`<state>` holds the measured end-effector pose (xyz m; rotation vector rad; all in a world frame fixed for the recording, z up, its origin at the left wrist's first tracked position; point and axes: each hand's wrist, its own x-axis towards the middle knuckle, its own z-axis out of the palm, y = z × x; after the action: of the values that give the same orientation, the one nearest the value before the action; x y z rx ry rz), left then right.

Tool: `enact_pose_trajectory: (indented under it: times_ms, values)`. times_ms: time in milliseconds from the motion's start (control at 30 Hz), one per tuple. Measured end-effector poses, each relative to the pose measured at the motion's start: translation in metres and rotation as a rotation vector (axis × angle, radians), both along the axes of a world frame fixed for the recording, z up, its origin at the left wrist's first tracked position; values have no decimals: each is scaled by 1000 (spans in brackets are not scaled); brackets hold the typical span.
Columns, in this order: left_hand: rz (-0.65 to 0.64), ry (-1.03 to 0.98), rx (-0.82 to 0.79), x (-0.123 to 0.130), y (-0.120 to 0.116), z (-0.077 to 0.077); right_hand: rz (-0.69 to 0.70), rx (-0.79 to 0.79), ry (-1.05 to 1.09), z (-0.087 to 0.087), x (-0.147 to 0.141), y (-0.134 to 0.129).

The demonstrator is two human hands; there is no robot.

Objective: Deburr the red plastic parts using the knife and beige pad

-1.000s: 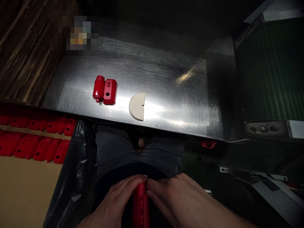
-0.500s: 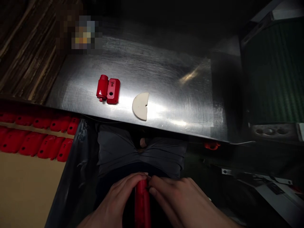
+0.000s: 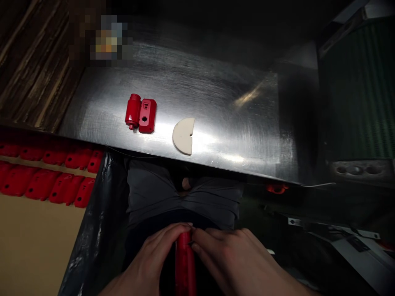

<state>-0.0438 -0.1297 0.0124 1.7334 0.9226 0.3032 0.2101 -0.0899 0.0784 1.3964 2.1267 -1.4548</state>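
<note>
**Left hand (image 3: 157, 255) and right hand (image 3: 236, 259) clasp a red plastic housing (image 3: 185, 267)**

At bottom centre, both hands are curled closed around the long red piece, which stands nearly upright with its lower end cut off by the bottom of the frame. The fingers of the left hand wrap it from the left. The fingertips (image 3: 197, 235) of the right hand press in near its upper end, meeting the left fingertips there, so the piece is pinched between the two hands. Below the hands lie dark grey trousers (image 3: 154, 193).

Above, a brushed steel counter (image 3: 234, 135) runs across the middle of the frame. On it sit a red cylinder-and-block part (image 3: 140, 114) and, just to its right, a cream half-disc (image 3: 183, 136) with a small notch in its straight edge. The two lie apart, and neither touches the hands.

At the left, rows of red moulded shells (image 3: 41, 185) lie on brown cardboard (image 3: 35, 250), beside a black plastic bag (image 3: 91, 246). A wood-grain surface (image 3: 33, 61) fills the upper left, with a pixelated patch (image 3: 108, 37) at the counter's far edge. A green belt (image 3: 358, 90) occupies the right side, and a small red piece (image 3: 277, 188) shows just below the counter's near edge.
</note>
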Motion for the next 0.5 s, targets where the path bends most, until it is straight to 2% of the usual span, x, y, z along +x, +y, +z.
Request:
enact_pose_trajectory:
  times_ms: [233,500]
  values:
    - [5,-22,12,1,2,0,82,59,-46,1,-1,4]
    - [-7,-5,-7,2,1,3,110,-57,-30,5,-1,11]
